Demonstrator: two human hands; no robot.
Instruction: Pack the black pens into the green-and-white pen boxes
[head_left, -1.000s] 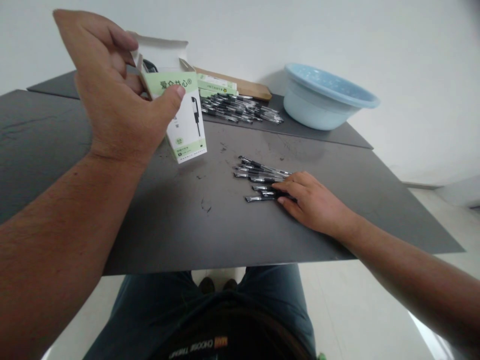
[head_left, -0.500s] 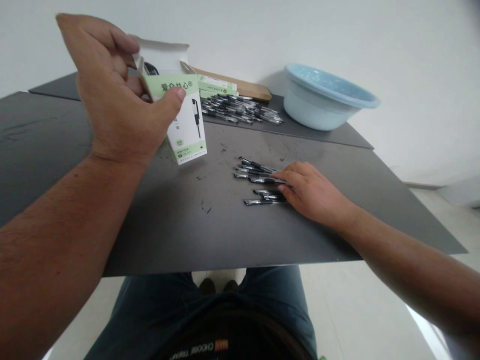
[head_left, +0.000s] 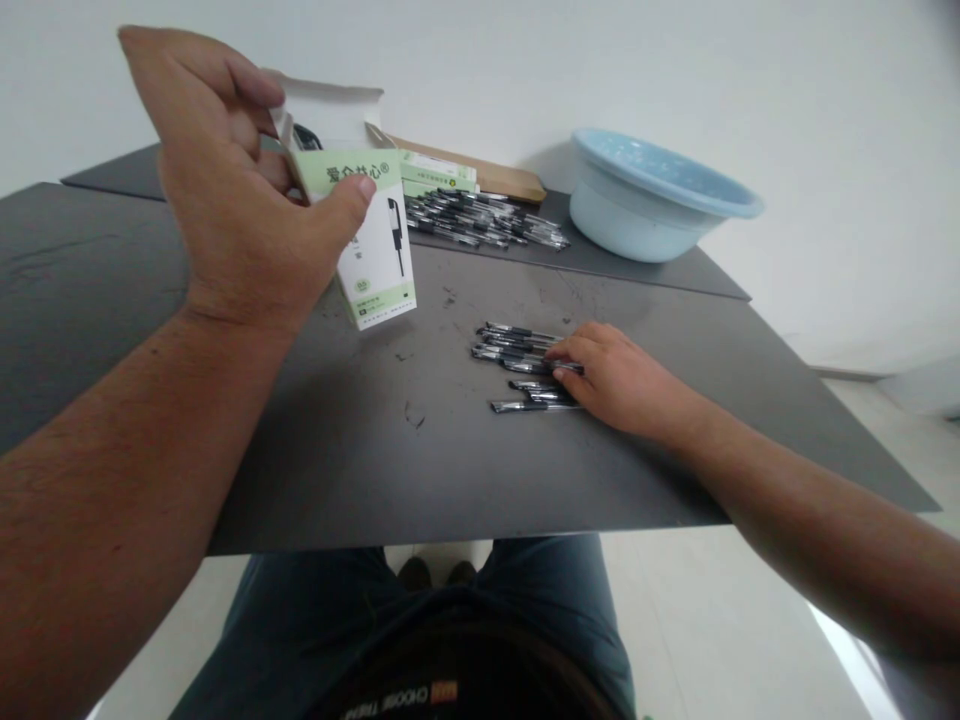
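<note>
My left hand is closed around a white and green pen box, held tilted above the table with its top flap up. The dark cap of a pen shows inside the box's mouth. On the table lies a small group of black gel pens, roughly side by side with caps toward the left. My right hand rests over their right ends, thumb and fingers closed on a pen. The palm hides the other ends of several pens.
Behind, a larger heap of black pens lies beside green and white pen boxes and a brown cardboard piece. A light blue plastic basin stands at the back right against the wall. The grey table's front edge is close to my lap.
My right hand has shifted slightly over the pens, and the upper pens now lie closer to parallel. The box in my left hand has barely moved.
</note>
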